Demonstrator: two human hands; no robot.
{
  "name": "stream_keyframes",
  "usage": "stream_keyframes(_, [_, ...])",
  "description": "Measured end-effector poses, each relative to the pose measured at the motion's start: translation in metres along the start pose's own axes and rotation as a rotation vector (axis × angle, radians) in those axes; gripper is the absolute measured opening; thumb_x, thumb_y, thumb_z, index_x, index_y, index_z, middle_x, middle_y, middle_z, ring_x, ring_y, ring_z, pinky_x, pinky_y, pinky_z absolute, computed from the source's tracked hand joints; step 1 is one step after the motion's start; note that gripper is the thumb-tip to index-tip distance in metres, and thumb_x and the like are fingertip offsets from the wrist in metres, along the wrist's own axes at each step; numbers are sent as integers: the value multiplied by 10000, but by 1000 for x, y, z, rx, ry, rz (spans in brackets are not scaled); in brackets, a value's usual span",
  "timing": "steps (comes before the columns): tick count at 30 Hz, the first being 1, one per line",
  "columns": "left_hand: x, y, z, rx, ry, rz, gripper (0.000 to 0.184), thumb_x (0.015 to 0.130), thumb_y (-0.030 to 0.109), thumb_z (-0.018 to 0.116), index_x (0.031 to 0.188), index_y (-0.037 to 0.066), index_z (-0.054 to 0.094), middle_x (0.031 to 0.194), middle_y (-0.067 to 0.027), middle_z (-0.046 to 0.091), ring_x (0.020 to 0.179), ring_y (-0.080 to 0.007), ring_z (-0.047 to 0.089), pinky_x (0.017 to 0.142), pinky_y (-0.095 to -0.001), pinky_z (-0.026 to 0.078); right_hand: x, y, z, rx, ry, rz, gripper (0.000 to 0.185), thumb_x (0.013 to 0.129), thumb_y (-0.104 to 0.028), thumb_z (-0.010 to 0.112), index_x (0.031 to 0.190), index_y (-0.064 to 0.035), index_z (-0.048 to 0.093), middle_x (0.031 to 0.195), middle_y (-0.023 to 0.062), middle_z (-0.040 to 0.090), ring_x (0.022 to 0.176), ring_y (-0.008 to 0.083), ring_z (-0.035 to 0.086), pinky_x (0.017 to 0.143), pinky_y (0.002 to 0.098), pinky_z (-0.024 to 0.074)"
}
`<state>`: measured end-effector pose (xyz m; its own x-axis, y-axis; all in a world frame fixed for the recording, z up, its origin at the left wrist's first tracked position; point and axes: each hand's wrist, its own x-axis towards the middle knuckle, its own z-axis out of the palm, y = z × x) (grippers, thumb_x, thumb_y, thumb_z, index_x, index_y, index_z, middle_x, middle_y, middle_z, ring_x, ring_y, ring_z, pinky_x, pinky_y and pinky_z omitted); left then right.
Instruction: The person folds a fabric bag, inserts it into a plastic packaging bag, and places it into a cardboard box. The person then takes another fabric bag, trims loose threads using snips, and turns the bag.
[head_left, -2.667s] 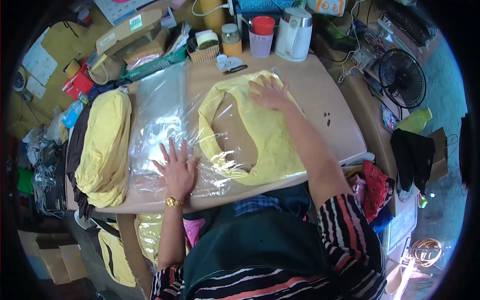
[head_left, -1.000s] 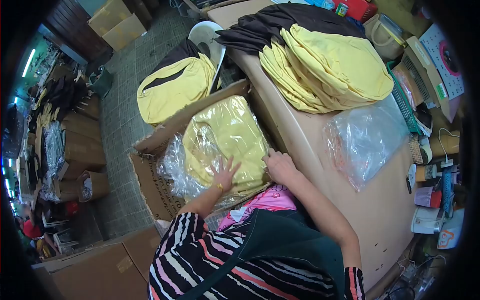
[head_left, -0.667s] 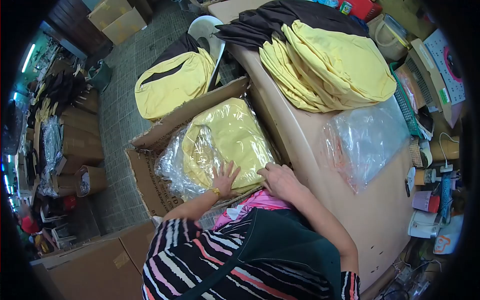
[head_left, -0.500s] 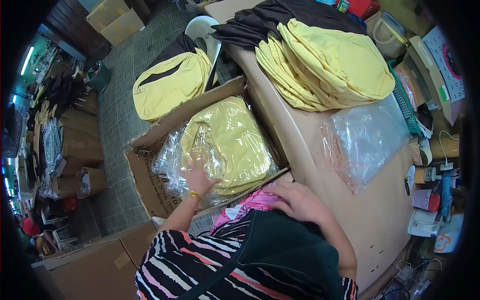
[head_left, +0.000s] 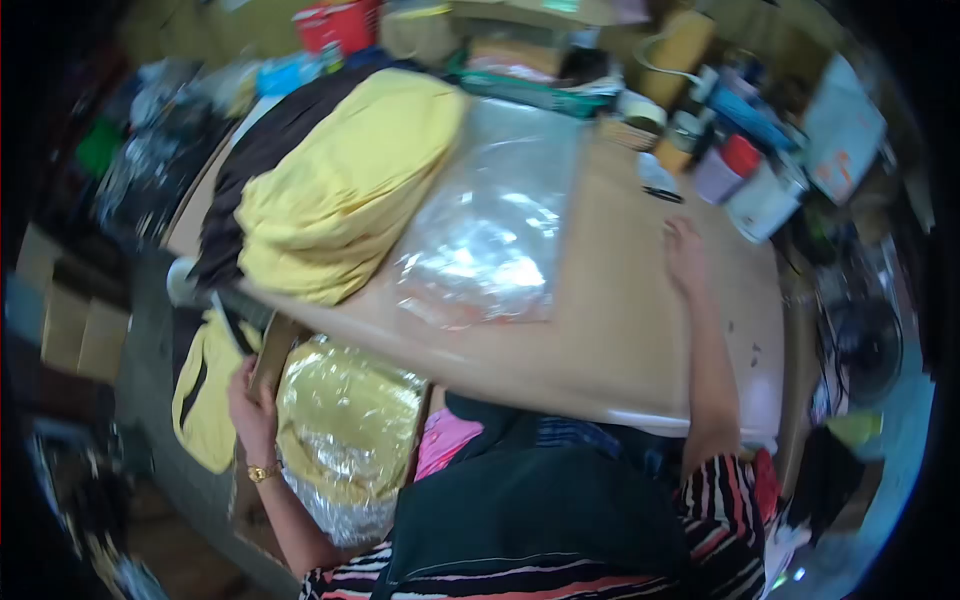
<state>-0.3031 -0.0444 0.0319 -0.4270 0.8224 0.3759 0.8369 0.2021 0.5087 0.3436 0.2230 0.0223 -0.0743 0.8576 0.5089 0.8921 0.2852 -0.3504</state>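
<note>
My left hand [head_left: 252,412] grips the rim of the cardboard box [head_left: 274,352], its wrist wearing a gold watch. Inside the box lie yellow cloth pieces in shiny clear plastic [head_left: 350,420]. Over the tabletop my right hand [head_left: 684,258] stretches out, fingers extended and slightly blurred, holding nothing I can see. Just beyond its fingertips is a small black item [head_left: 662,194], perhaps a pen or marker. A stack of yellow and dark cloth [head_left: 345,190] rests at the table's left, beside clear plastic bags [head_left: 490,220].
The brown-topped table [head_left: 620,350] fills the middle. At its back stand a green basket [head_left: 530,95], tape rolls [head_left: 640,112], a red-and-pink container [head_left: 735,160] and a white device [head_left: 765,205]. Another yellow-and-dark cloth piece [head_left: 210,400] hangs left of the box. A fan [head_left: 865,345] stands at right.
My view has swung right. My left hand has left the wrapped cloth for the box's rim. My right hand has gone from near my body out across the table.
</note>
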Motion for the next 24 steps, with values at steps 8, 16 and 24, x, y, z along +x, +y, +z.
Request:
stream_keyframes(8, [182, 169, 84, 98, 16, 558, 366, 842, 167, 663, 1179, 29, 618, 1199, -201, 609, 1078, -349, 603, 923, -398, 473, 51, 40, 64, -417, -206, 244, 573, 926, -303, 557, 1432, -115, 365, 1442, 167, 408, 1369, 346, 335, 1113, 481, 296])
stream_keyframes(16, [249, 153, 79, 85, -594, 410, 248, 767, 203, 760, 907, 5, 710, 807, -88, 714, 723, -166, 662, 675, -299, 509, 46, 32, 38, -433, -205, 194, 331, 920, -245, 566, 1179, -42, 529, 1210, 173, 509, 1152, 342, 500, 957, 491, 418])
stream_keyframes(24, [278, 137, 77, -212, -506, 294, 353, 818, 327, 726, 981, 27, 634, 816, -70, 661, 732, -134, 607, 686, -353, 490, 40, 40, 40, -341, -173, 104, 217, 899, -158, 591, 1059, -18, 544, 1114, 162, 540, 1038, 355, 543, 873, 464, 467])
